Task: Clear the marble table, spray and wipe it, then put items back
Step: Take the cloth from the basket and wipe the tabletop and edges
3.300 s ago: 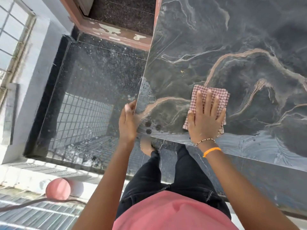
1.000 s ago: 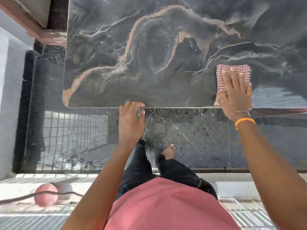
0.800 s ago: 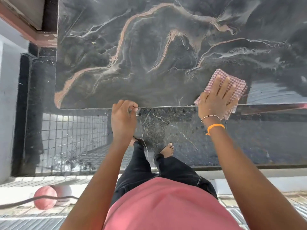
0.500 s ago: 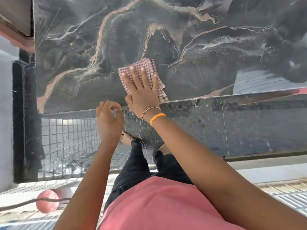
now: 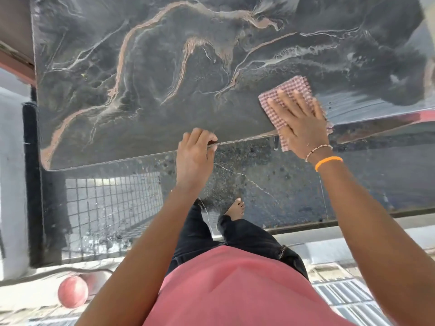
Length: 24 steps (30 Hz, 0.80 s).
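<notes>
- While the marble table (image 5: 164,74) fills most of the view with nothing standing on it, the wiping step appears well under way; half a second ago the cloth was near the left hand, and now it sits far out to the right, so a sideways stroke along the near edge has just been made.
- That sweep suggests the near strip is being covered pass by pass; a shiny patch just beyond the right fingertips looks like wet film or glare, I cannot tell which, and returning the items is not yet begun.
- Under the right hand (image 5: 300,127) lies the pink checked cloth (image 5: 290,89), folded, with its far part showing past the fingertips and its near corner hanging over the table edge below the palm.
- Right fingers (image 5: 281,97) are spread flat and slightly apart, pressing the cloth onto the marble rather than gripping it.
- Resting as before on the near edge, well apart from the cloth, the left hand (image 5: 194,158) has its fingers (image 5: 200,135) curled together over the rim, thumb at the edge, holding nothing.
- An orange band (image 5: 328,162) and a bead bracelet (image 5: 317,151) circle the right wrist.
</notes>
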Motion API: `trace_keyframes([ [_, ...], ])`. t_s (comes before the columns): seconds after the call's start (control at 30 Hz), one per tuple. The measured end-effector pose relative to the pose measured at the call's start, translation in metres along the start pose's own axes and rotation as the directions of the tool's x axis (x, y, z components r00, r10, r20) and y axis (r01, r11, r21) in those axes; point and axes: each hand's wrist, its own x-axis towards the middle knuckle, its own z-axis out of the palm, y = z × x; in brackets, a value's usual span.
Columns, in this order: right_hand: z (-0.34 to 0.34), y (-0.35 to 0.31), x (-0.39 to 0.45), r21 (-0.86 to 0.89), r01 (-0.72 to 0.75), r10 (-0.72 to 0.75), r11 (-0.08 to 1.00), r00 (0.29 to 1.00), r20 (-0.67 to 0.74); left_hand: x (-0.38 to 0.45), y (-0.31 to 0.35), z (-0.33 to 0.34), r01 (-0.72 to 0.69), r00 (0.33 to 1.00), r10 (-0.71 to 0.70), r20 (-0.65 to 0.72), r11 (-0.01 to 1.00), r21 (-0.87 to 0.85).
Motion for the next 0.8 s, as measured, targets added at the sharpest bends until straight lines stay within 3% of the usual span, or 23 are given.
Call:
trace_keyframes([
  [0.1,-0.004,0.046,0.0,0.042,-0.221,0.223,0.974,0.974,-0.042,0.001,0.005,0.005,-0.001,1.0,0.001,-0.018,1.0,0.013],
  [0.17,-0.003,0.055,-0.002,0.106,-0.385,0.393,0.917,0.917,-0.074,-0.002,0.005,0.005,-0.006,0.999,0.007,-0.039,1.0,0.028],
  [0.23,0.002,0.039,-0.005,0.204,-0.516,0.542,0.832,0.835,-0.099,-0.006,0.005,0.005,-0.008,0.998,0.01,-0.057,0.999,0.032],
  [0.3,0.01,0.004,-0.008,0.267,-0.555,0.597,0.788,0.794,-0.112,-0.009,0.004,0.005,-0.01,0.997,0.012,-0.074,0.999,0.031],
  [0.4,0.02,-0.059,-0.008,0.26,-0.424,0.461,0.868,0.882,-0.101,-0.014,0.005,0.006,-0.005,0.997,0.007,-0.078,1.0,0.027],
  [0.5,0.028,-0.113,0.002,0.173,-0.156,0.171,0.972,0.982,-0.077,-0.019,0.005,0.006,-0.011,0.998,0.011,-0.058,1.0,0.006],
  [0.6,0.025,-0.131,0.022,0.04,0.131,-0.13,0.991,0.991,-0.033,-0.02,0.009,0.005,0.018,0.998,-0.02,-0.061,0.999,-0.034],
  [0.7,0.016,-0.109,0.041,0.0,0.2,-0.2,0.98,0.979,-0.031,-0.017,0.021,0.007,0.027,0.998,-0.028,-0.063,0.999,-0.017],
  [0.8,0.006,-0.064,0.051,0.028,0.105,-0.103,0.994,0.994,-0.047,-0.006,0.038,0.015,-0.013,0.999,0.013,-0.038,1.0,0.007],
])
